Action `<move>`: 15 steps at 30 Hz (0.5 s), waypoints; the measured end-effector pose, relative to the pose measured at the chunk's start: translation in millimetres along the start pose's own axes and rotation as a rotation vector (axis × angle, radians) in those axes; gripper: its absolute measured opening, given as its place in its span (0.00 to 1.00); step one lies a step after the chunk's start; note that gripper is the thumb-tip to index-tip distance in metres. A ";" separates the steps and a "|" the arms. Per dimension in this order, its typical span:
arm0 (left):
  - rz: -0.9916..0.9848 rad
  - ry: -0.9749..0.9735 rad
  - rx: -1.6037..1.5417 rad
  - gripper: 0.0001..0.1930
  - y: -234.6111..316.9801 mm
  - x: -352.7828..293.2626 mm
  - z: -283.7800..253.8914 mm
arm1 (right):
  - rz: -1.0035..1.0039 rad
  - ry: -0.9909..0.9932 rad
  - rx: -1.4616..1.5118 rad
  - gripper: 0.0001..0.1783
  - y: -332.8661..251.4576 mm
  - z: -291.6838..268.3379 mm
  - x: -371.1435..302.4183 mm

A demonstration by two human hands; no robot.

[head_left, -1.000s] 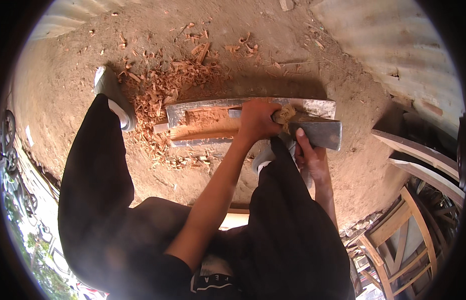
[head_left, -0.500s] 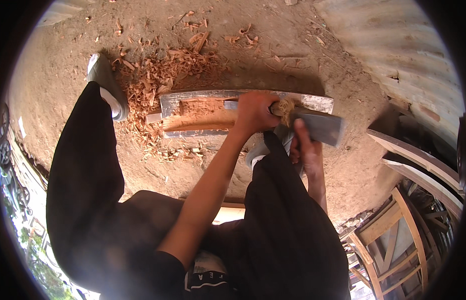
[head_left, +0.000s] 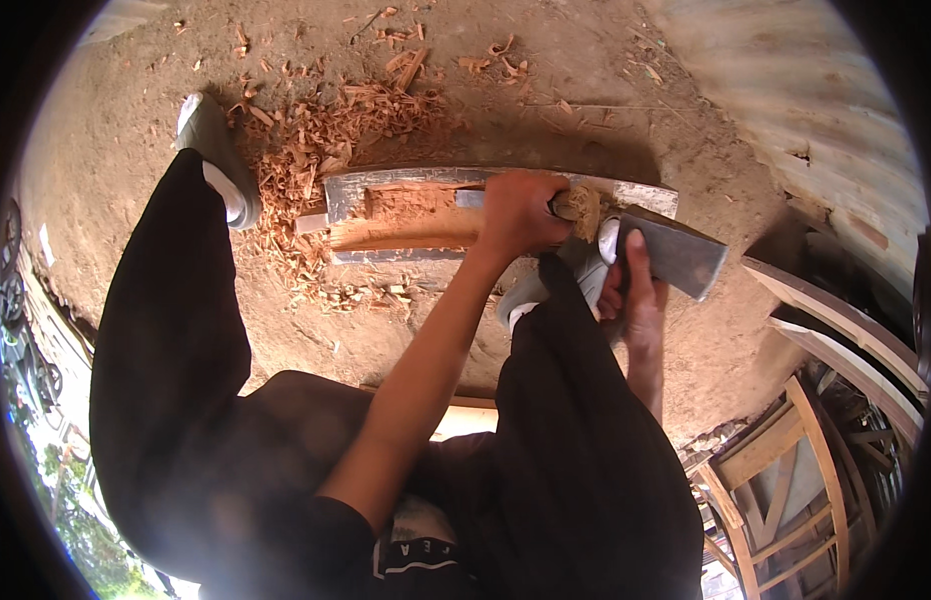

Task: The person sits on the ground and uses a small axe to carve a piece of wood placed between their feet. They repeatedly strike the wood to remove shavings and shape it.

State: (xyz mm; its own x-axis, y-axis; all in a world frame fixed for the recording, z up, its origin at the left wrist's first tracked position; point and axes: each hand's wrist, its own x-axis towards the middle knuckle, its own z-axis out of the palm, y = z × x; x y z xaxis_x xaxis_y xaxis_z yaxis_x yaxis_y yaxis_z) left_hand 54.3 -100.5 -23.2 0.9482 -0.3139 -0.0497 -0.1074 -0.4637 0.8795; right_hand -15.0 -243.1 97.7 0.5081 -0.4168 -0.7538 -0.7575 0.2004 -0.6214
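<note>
My left hand [head_left: 524,212] is closed round a chisel; its flat metal blade [head_left: 470,198] shows to the left of the fist. The chisel's frayed handle end [head_left: 584,207] sticks out on the right. The blade lies over the hollowed recess of a wooden beam [head_left: 396,240], whose outer faces are worn and dark. Its cutting edge is hard to make out. My right hand [head_left: 638,298] grips a dark grey, flat-sided, mallet-like block [head_left: 676,252], thumb laid along it. A gap separates the block from the chisel handle. The rest of its grip is hidden.
Reddish wood shavings [head_left: 326,130] litter the dirt floor left of and behind the beam. My shoes [head_left: 216,150] stand at its left end and near side. Corrugated sheeting [head_left: 786,110] rises at the far right. Curved boards [head_left: 836,310] and a wooden frame [head_left: 786,490] stand at right.
The dark grey block has moved right, away from the chisel's frayed handle end, uncovering a white shoe toe. My left hand keeps its grip on the chisel. The whole view has shifted slightly.
</note>
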 end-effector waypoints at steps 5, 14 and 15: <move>-0.001 -0.016 0.043 0.11 -2.0 -0.8 1.2 | 0.008 -0.075 -0.238 0.30 -13.6 -5.5 7.6; 0.018 -0.024 0.052 0.13 -2.8 -4.3 -1.5 | 0.014 -0.108 -0.279 0.28 -19.9 -8.8 5.3; -0.001 -0.015 0.028 0.13 -2.4 -6.6 -2.1 | 0.004 -0.094 -0.271 0.28 -20.6 -13.6 1.8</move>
State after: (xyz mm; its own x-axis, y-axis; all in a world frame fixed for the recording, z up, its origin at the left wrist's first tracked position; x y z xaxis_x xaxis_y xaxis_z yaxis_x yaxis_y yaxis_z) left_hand 48.9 -95.5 -23.9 0.9437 -0.3257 -0.0575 -0.1152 -0.4866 0.8660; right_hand -4.1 -260.0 112.1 0.5307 -0.3299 -0.7808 -0.8354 -0.0480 -0.5475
